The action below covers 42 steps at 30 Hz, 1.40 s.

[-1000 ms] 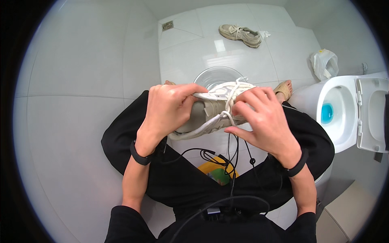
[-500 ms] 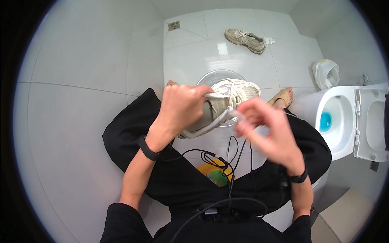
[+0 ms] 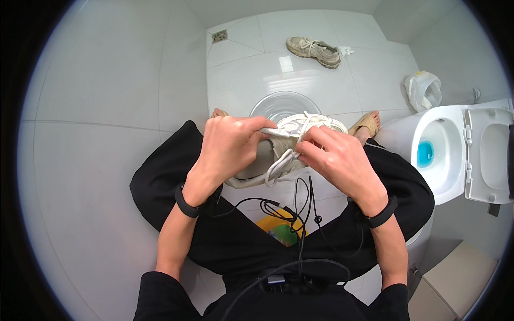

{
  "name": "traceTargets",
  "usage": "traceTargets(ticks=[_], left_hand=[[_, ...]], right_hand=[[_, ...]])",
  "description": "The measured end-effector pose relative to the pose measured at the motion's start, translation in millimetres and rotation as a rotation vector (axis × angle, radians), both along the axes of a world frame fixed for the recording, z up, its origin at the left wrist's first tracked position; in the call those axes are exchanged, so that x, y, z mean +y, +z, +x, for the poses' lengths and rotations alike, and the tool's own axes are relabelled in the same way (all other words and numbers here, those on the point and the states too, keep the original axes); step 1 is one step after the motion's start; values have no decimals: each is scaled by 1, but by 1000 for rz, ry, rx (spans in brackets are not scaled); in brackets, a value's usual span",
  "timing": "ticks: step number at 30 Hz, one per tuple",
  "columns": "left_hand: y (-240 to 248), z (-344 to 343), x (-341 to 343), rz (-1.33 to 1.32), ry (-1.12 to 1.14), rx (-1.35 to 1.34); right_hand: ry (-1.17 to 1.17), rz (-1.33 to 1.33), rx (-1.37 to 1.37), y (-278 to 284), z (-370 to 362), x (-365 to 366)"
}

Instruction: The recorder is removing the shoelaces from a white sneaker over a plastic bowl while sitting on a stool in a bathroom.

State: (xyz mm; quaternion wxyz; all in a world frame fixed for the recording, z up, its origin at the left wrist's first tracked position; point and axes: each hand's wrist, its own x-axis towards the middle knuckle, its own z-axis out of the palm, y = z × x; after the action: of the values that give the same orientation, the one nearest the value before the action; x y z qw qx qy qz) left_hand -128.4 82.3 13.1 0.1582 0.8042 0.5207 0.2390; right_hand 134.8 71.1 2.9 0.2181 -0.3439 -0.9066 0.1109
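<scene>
Moved back to the shoe [image 3: 280, 145], the right hand [image 3: 342, 160] pinches a lace [image 3: 289, 155], the left hand [image 3: 227, 142] the collar [image 3: 276, 131] — toe [image 3: 333, 125] partly hidden.

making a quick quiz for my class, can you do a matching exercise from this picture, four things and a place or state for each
Things
1. nearer shoe
2. farther shoe
3. toilet
4. basin

Places and states
a. lid raised, blue liquid inside
b. round and see-through
c. left hand and right hand at it
d. beside a small white scrap

Pairs: 1-c, 2-d, 3-a, 4-b
</scene>
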Motion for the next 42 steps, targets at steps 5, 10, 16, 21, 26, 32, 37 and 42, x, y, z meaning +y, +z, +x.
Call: traceTargets(ticks=[5,10,16,21,26,32,37,42], left_hand=[[-4,-1,1,-9,-44,-26],[-4,-5,7,-106,8,57],[7,11,11,-75,-16,-166],[11,8,5,40,-320,-199],[16,21,2,176,-244,-72],[0,12,2,183,-139,-62],[-1,12,4,250,-122,-179],[-7,11,-2,221,-164,-144]], right_hand=[[8,62,-104,-4,-5,1],[-69,37,-4,0,-9,3],[-210,-321,519,6,-10,0],[-211,-705,764,2,-1,0],[-144,-1220,1169,2,8,4],[-143,-1106,1028,-2,2,8],[-195,-456,334,12,-3,11],[-106,-253,148,11,-17,-1]])
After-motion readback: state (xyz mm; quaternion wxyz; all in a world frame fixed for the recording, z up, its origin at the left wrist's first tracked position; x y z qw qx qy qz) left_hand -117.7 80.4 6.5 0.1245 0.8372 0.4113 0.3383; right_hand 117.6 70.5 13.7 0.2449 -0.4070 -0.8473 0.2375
